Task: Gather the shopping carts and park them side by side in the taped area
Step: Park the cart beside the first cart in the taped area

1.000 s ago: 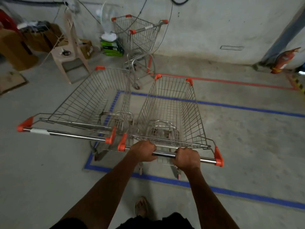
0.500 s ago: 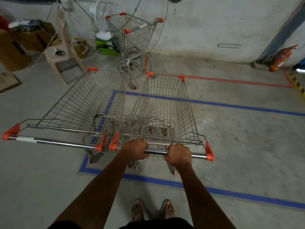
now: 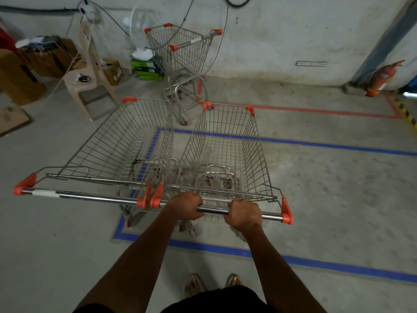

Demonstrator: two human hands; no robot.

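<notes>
Single head view, looking forward-down, close over hands (image 3: 215, 210), floor (image 3: 338, 199) beyond.

The right cart (image 3: 228, 154) is a grid of silver wire with orange corner caps, and its handle (image 3: 216, 210) is shiny chrome ending in orange plastic. The left cart (image 3: 121, 150) has the same silver mesh and orange ends, plus a white band on its chrome handle. The far cart (image 3: 182, 53) repeats the silver and orange. Blue tape (image 3: 316, 262) outlines a rectangle on the mottled grey concrete floor (image 3: 338, 199); red tape (image 3: 316, 111) runs beyond it, meeting a yellow-and-black striped strip (image 3: 407, 114). The chair (image 3: 90, 77) is beige, the boxes (image 3: 20, 73) brown, the crate (image 3: 147, 68) green and the extinguisher (image 3: 381, 80) red. The wall (image 3: 293, 30) is pale grey.
</notes>
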